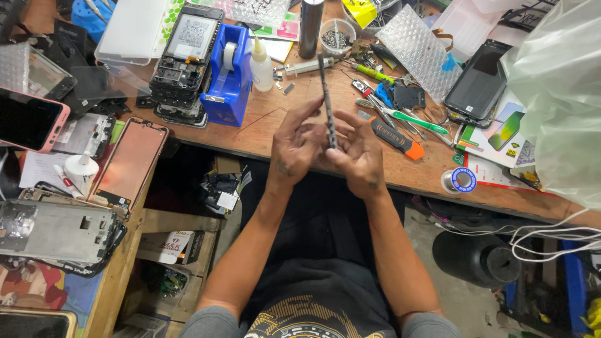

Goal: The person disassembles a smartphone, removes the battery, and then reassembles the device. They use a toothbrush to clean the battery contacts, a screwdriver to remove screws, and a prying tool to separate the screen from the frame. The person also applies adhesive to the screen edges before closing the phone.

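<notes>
Dark thin phone frame (326, 100) stands on edge above the table's near edge; keep both hands' fingers, left hand (294, 147) and right hand (358, 156), pinched gently on it.

Wooden workbench (269, 134), brown top, crowded. Toward the left: blue tape dispenser (228, 75) beside a stack of opened phones (184, 62); white squeeze bottle (261, 62) just right of the dispenser. At centre back: dark cylinder (310, 25), small clear cup of screws (336, 36). To the right: bubble-wrap sheet (418, 50), green-handled tools (413, 119), orange-and-black pry tool (395, 138), dark phone (479, 81), solder spool (460, 180) near the front edge. On the left side bench (119, 263): copper-toned screen panel (130, 159), pink-cased phone (28, 122), metal phone frame (56, 231).
</notes>
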